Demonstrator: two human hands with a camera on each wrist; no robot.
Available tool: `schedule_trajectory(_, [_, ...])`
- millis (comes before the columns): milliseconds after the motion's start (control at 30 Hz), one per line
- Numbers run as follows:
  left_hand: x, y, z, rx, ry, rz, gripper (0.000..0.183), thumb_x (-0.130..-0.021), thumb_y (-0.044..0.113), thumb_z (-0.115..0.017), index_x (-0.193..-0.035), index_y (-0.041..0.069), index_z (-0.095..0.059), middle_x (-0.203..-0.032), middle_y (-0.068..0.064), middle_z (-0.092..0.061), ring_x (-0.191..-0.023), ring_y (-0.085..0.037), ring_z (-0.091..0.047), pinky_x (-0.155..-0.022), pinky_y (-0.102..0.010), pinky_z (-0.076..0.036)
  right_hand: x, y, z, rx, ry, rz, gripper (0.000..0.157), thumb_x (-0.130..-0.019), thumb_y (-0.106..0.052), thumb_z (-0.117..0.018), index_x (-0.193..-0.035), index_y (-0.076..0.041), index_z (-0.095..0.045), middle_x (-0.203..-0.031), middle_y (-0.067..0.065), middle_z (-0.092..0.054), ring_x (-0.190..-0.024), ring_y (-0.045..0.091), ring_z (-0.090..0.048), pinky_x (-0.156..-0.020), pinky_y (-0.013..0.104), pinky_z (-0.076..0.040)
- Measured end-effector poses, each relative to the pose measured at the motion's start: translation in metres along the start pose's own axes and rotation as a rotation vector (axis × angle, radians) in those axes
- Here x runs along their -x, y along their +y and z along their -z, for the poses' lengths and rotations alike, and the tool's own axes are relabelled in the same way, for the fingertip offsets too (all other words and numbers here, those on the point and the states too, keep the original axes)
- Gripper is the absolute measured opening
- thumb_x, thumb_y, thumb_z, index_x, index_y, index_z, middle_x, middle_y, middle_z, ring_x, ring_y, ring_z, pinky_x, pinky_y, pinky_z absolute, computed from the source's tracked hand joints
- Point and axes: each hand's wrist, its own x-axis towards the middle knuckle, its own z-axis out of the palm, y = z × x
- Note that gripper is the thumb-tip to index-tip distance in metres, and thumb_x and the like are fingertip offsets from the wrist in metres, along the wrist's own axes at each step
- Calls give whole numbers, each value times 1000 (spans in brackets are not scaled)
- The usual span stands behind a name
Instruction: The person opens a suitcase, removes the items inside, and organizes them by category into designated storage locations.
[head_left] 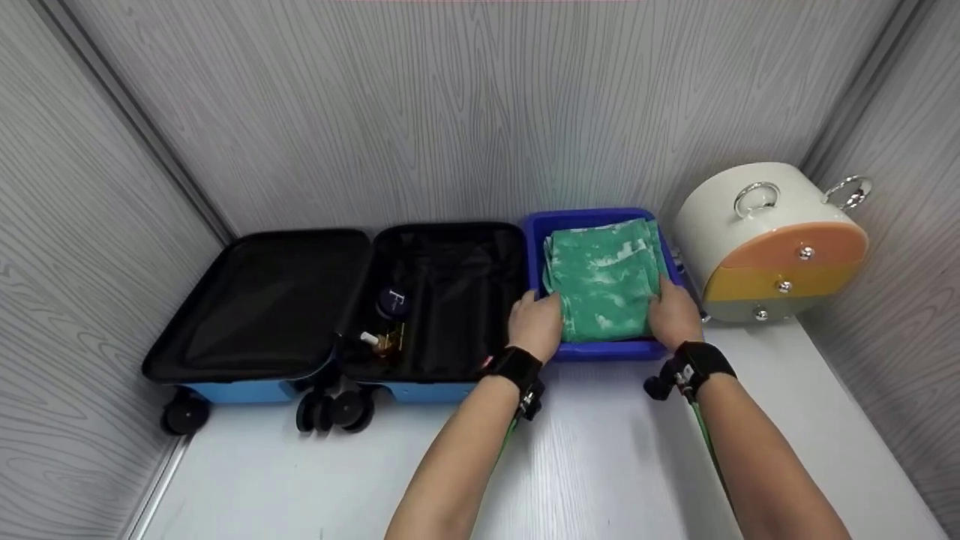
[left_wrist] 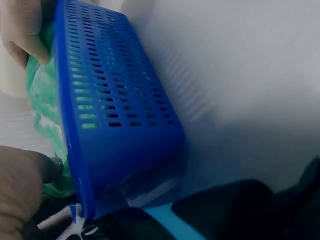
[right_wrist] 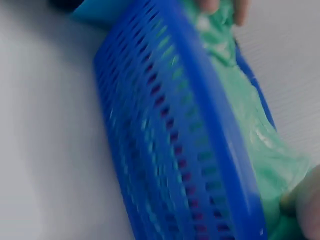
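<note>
A folded green-and-white patterned cloth lies in a blue plastic basket with slotted sides. My left hand grips the cloth's left edge, its thumb on the fabric in the left wrist view; its other fingers are mostly hidden. At the opposite edge, my right hand pinches the cloth between thumb and fingers. The right wrist view shows the cloth bunched near the right hand. Something dark red shows through the basket's slots beneath it.
Left of the basket lies an open blue suitcase with black lining. Its right half holds a dark round jar and a small amber bottle. A white drawer box with coloured drawers stands at the right. Grey walls enclose the white table.
</note>
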Motion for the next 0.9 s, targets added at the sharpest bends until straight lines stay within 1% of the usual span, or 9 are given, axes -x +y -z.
schedule_trajectory(100, [1,-1,2,-66,-68,-10,33,-103,8,-54,-132,9,-68,-123,-5,-73,-133,-36,-53,-107,-48,-46,3,0,2,134,7,40,55,-107,-9,-33,-155,14,-23,-150,43,-31,-135,57,-37,-111,64,-33])
schedule_trajectory(200, [1,-1,3,-104,-106,-23,34,-102,5,-51,-130,11,-70,-124,-4,-72,-134,-35,-52,-107,-47,-46,8,0,3,209,66,101,56,-101,-2,-41,-154,12,-31,-150,41,-33,-131,60,-40,-106,67,-37])
schedule_trajectory(333, [0,-2,3,-151,-99,-22,24,-99,3,-59,-115,10,-76,-119,-8,-71,-122,-33,-57,-95,-42,-53,12,-2,3,284,165,201,51,-94,6,-52,-145,7,-51,-141,36,-46,-124,57,-44,-101,67,-40])
schedule_trajectory(400, [0,-3,2,-166,-92,-14,20,-99,3,-61,-108,10,-77,-117,-10,-66,-113,-30,-57,-85,-39,-55,12,-3,3,306,161,228,42,-94,5,-55,-136,7,-60,-134,34,-51,-120,54,-46,-98,66,-42])
schedule_trajectory(500, [-2,-4,3,-187,-85,-26,16,-98,4,-64,-100,10,-79,-113,-10,-60,-102,-27,-54,-76,-37,-54,14,-2,4,322,85,233,30,-97,0,-55,-123,8,-68,-124,32,-58,-115,51,-50,-94,65,-45])
schedule_trajectory(600, [-3,-4,3,-249,-109,-67,18,-98,5,-64,-100,13,-80,-110,-7,-62,-100,-25,-54,-78,-37,-53,13,-1,5,365,-3,229,28,-97,-3,-53,-116,6,-72,-116,30,-65,-110,51,-56,-93,65,-46])
schedule_trajectory(700, [-6,-3,4,-356,-161,-118,22,-101,8,-61,-103,16,-81,-110,-3,-67,-104,-24,-55,-84,-37,-53,11,1,8,388,-69,223,31,-97,-3,-51,-117,6,-72,-114,30,-68,-108,51,-58,-94,64,-46])
schedule_trajectory(800, [-7,-2,4,-448,-230,-153,25,-105,20,-56,-106,18,-81,-114,0,-70,-110,-24,-55,-92,-38,-50,10,2,10,384,-142,194,36,-98,-3,-47,-125,7,-68,-120,31,-66,-114,52,-56,-97,65,-45])
schedule_trajectory(900, [-7,-1,6,-450,-310,-150,35,-108,36,-49,-114,18,-79,-124,2,-68,-120,-24,-51,-102,-41,-44,9,2,12,391,-201,178,41,-98,-3,-44,-131,6,-65,-126,31,-64,-119,52,-55,-100,64,-44])
